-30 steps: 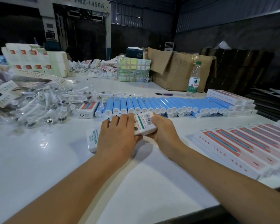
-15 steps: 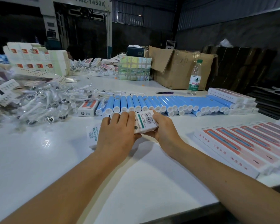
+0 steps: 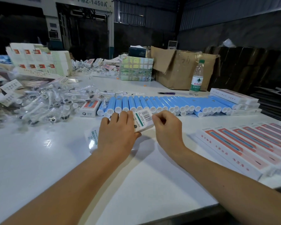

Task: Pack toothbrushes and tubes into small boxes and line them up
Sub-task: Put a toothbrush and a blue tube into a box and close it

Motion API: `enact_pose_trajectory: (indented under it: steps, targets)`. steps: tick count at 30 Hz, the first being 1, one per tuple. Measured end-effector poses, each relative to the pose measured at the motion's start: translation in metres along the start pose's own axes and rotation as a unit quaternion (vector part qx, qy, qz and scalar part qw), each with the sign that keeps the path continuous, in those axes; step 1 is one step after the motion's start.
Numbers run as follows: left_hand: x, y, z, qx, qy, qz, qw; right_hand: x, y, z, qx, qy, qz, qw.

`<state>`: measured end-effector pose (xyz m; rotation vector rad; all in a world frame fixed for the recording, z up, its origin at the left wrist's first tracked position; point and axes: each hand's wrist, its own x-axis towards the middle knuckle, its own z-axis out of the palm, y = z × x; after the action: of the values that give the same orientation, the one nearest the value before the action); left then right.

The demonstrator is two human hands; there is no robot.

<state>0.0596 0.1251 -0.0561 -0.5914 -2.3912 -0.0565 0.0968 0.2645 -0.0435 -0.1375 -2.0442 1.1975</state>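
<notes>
One white barcoded box [image 3: 143, 119], left hand [image 3: 118, 135] gripping it, right hand [image 3: 166, 127] curled, touching its end.

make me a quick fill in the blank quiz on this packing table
1. The tubes lying in a row are ____ in colour.
2. The left hand grips a small white ____.
3. The water bottle has a ____ cap.
4. Behind the bottle stands a brown ____ box.

Answers: blue, box, green, cardboard
</notes>
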Motion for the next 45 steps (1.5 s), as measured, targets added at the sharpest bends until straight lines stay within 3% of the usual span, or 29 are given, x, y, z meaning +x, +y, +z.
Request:
enact_pose_trajectory:
  steps: [3, 11, 23, 27, 30, 32, 33, 34, 36, 37, 38, 39, 41, 43, 45]
  targets:
    - [0.0, -0.002, -0.002, 0.011, -0.005, -0.01, 1.0, -0.006, -0.002, 0.002, -0.028, -0.012, -0.044, 0.999]
    - [-0.003, 0.002, -0.009, 0.04, -0.002, 0.019, 0.999, 0.001, -0.006, -0.001, 0.085, -0.033, 0.111, 0.99]
    - [-0.005, 0.005, -0.009, 0.05, -0.033, 0.028, 0.998, -0.001, -0.001, 0.002, 0.034, -0.04, 0.049, 0.997]
    - [0.0, 0.002, -0.015, 0.011, -0.035, 0.007, 0.999, 0.003, -0.003, 0.001, 0.105, -0.047, 0.097, 0.989]
    - [0.008, -0.001, -0.028, -0.132, -0.037, -0.049, 0.989, 0.007, -0.007, -0.004, 0.225, -0.013, 0.138, 0.965]
    - [0.014, -0.006, -0.042, -0.328, -0.021, -0.105, 0.938, 0.009, -0.007, -0.007, 0.231, -0.004, 0.141, 0.963]
    - [0.017, -0.007, -0.047, -0.436, -0.016, -0.142, 0.889, 0.008, -0.006, -0.007, 0.223, -0.011, 0.141, 0.964]
    - [0.02, -0.009, -0.051, -0.547, -0.023, -0.195, 0.814, 0.007, -0.006, -0.006, 0.218, -0.021, 0.14, 0.966]
    - [0.025, -0.011, -0.054, -0.739, -0.073, -0.31, 0.594, 0.005, -0.006, -0.005, 0.213, -0.044, 0.131, 0.967]
    - [0.024, -0.012, -0.052, -0.795, -0.104, -0.346, 0.488, 0.004, -0.006, -0.004, 0.204, -0.059, 0.119, 0.97]
    - [0.023, -0.011, -0.048, -0.825, -0.125, -0.367, 0.411, 0.003, -0.006, -0.003, 0.191, -0.08, 0.106, 0.973]
    - [0.021, -0.01, -0.044, -0.838, -0.137, -0.381, 0.366, 0.001, -0.006, -0.001, 0.173, -0.109, 0.097, 0.974]
    - [0.017, -0.006, -0.039, -0.847, -0.146, -0.399, 0.319, -0.003, -0.009, 0.003, 0.124, -0.185, 0.088, 0.971]
    - [0.016, 0.001, -0.035, -0.858, -0.149, -0.398, 0.29, -0.006, -0.013, 0.008, 0.066, -0.239, 0.072, 0.966]
    - [0.016, 0.003, -0.032, -0.86, -0.139, -0.398, 0.288, -0.007, -0.017, 0.012, 0.025, -0.245, 0.036, 0.969]
